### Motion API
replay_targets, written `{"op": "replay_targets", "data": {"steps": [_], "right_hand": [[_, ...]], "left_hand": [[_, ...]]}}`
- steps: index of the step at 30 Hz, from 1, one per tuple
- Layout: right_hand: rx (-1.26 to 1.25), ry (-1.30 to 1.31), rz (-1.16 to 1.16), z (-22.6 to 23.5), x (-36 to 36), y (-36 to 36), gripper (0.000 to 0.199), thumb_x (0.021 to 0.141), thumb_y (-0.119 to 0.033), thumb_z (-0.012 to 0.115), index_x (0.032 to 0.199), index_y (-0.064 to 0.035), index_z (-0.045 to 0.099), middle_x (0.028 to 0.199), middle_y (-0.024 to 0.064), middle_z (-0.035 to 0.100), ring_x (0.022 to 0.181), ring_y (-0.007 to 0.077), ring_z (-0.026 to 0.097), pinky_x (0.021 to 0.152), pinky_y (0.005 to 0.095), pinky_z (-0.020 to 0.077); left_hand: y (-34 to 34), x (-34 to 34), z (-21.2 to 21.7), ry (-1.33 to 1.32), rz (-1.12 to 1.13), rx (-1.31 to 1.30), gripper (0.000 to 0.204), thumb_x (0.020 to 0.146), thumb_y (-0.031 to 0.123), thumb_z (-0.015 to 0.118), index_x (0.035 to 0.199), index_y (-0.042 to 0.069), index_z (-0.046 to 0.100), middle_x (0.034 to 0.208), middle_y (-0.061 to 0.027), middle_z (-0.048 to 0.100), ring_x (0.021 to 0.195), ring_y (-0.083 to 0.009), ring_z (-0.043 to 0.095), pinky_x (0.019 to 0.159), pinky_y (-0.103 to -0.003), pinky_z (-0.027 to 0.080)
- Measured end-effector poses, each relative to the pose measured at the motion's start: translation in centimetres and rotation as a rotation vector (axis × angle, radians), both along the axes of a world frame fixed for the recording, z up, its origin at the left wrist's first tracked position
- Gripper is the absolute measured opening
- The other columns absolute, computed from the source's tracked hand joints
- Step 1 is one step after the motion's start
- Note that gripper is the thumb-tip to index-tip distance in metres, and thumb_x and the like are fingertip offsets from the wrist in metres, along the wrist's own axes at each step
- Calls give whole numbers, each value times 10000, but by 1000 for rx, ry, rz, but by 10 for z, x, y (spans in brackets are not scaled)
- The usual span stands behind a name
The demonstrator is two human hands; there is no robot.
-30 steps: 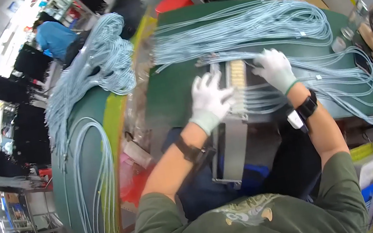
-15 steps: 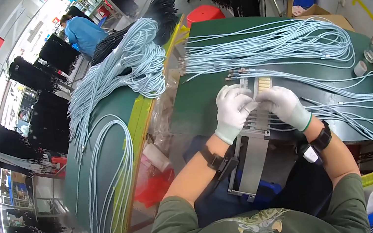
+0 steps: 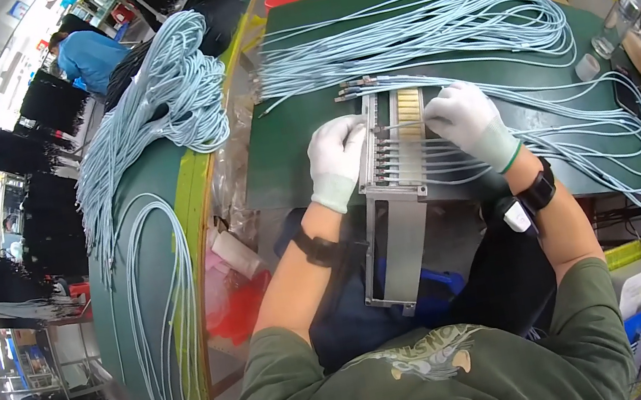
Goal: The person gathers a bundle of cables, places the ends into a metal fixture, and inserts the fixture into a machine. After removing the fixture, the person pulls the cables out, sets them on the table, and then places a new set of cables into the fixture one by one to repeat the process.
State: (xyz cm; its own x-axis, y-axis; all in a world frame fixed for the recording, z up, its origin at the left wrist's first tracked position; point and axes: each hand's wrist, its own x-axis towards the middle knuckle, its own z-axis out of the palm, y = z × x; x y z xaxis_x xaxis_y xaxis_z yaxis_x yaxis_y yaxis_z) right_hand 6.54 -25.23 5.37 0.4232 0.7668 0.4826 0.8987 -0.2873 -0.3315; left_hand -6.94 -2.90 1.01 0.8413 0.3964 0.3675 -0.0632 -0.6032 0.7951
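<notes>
Over the green surface, our right grip pinches a pale-blue cable; leftward, beside the metal fixture, we cannot tell whether our left grip holds anything.

Contact of left hand with cable tip too small for certainty, green shirt incomplete at lower edge
</notes>
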Motion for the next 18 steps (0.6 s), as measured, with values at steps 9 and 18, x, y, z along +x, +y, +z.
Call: {"op": "replay_targets", "data": {"steps": [9, 18], "right_hand": [[-99, -54, -22, 3, -11, -3, 33, 787, -130, 717, 813, -117, 703, 765, 53, 637, 825, 298, 605, 767, 413, 493], [-144, 43, -35, 0, -18, -1, 77, 775, -163, 736, 826, -113, 706, 796, 63, 645, 838, 296, 606, 778, 411, 494]], "left_hand": [[-4, -1, -8, -64, 72, 165, 150, 868, 183, 686, 961, 85, 751, 922, -81, 730, 913, -294, 671, 849, -399, 514], [-24, -2, -5, -30, -92, 375, 289, 835, 355, 726, 1101, 247, 762, 1357, -172, 576, 1241, -391, 506, 1049, -476, 416]]}}
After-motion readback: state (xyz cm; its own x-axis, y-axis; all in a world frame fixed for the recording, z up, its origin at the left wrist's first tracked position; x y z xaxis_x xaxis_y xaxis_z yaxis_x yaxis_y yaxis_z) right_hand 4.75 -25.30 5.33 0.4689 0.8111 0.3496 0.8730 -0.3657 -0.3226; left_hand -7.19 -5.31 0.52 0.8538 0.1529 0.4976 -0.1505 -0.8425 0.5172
